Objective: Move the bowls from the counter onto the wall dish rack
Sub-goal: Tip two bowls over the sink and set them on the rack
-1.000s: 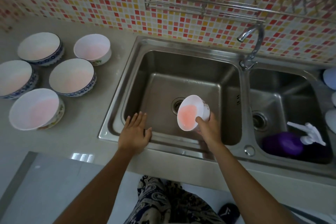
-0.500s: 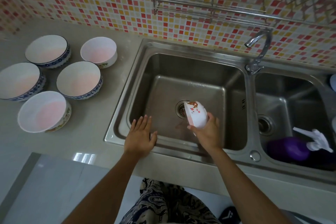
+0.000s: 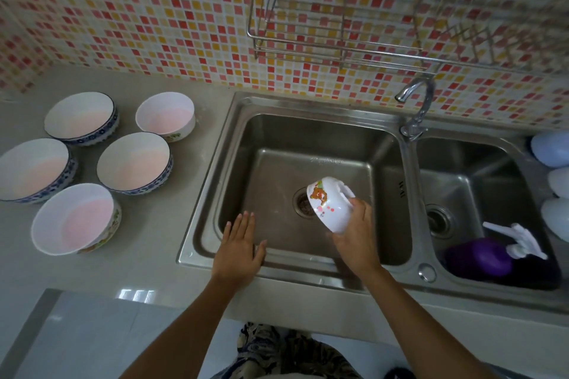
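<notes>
My right hand (image 3: 355,238) grips a small white bowl (image 3: 328,204) with a cartoon print, tipped mouth-down over the left sink basin (image 3: 277,144) near the drain. My left hand (image 3: 238,248) lies flat and open on the sink's front rim, holding nothing. Several bowls stand upright on the counter at the left: three with blue patterned rims (image 3: 81,118) (image 3: 34,169) (image 3: 135,161) and two white printed ones (image 3: 166,115) (image 3: 75,218). The wire wall dish rack (image 3: 332,40) hangs on the mosaic tiles above the sink and holds nothing visible.
A chrome tap (image 3: 415,101) rises between the two basins. The right basin holds a purple spray bottle (image 3: 480,258) with a white trigger head. Pale blue rounded items (image 3: 551,149) sit at the right edge. A wall socket is at the top left.
My right hand has turned the small bowl from facing me to mouth-down over the drain. The camera has tilted up, showing more of the rack. My left hand stayed on the sink rim.
</notes>
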`<state>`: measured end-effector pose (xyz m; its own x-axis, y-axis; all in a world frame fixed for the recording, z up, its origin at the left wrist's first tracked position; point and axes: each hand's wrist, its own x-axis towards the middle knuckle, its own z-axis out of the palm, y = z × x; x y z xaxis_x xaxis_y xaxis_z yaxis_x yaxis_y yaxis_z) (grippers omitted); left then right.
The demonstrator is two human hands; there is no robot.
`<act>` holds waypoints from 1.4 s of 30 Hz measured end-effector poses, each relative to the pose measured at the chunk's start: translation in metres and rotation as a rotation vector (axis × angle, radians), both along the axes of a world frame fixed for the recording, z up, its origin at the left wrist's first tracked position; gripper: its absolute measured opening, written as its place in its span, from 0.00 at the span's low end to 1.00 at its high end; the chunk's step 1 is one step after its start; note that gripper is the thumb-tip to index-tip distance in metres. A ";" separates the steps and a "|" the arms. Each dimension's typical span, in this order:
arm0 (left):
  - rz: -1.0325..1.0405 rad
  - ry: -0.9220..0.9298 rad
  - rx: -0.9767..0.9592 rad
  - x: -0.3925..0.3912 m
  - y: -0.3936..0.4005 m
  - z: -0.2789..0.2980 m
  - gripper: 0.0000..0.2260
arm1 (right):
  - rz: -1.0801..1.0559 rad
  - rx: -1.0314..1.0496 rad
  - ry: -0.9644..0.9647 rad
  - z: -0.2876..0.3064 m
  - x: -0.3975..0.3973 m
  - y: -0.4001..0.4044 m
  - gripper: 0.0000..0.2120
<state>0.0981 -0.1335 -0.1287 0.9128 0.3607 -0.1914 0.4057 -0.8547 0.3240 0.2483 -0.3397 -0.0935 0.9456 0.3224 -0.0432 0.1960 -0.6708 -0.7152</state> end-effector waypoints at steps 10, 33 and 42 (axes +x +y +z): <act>-0.033 -0.305 0.096 0.088 0.025 0.089 0.32 | -0.393 0.735 0.678 0.068 0.033 -0.012 0.24; -0.161 -0.440 0.464 0.240 0.050 0.241 0.34 | -0.199 1.179 0.462 0.286 0.139 0.008 0.24; -0.185 -0.445 0.475 0.240 0.054 0.238 0.32 | 0.015 0.119 -0.392 0.283 0.214 0.058 0.43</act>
